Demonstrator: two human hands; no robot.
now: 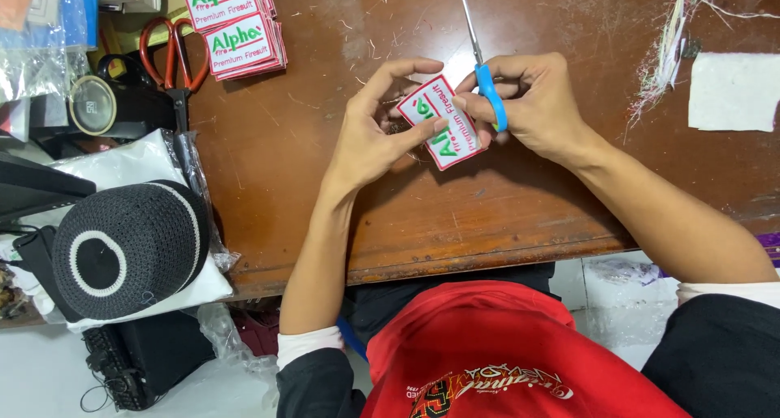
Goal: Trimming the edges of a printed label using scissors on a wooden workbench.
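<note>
My left hand [375, 129] and my right hand [532, 101] together pinch a small white embroidered patch [443, 124] with a red border and green lettering, just above the brown wooden table [284, 166]. My right hand also grips small scissors with blue handles [487, 81]; their blades point away from me, toward the far side of the table. The left thumb and fingers hold the patch's left edge, while the right fingertips press on its right side.
Two stacks of matching patches [236, 28] lie at the far left, beside orange-handled scissors [171, 56]. A black knitted cap [130, 247] rests on a white bag at the left. Thread scraps [670, 52] and a white fabric piece [734, 91] lie at the far right.
</note>
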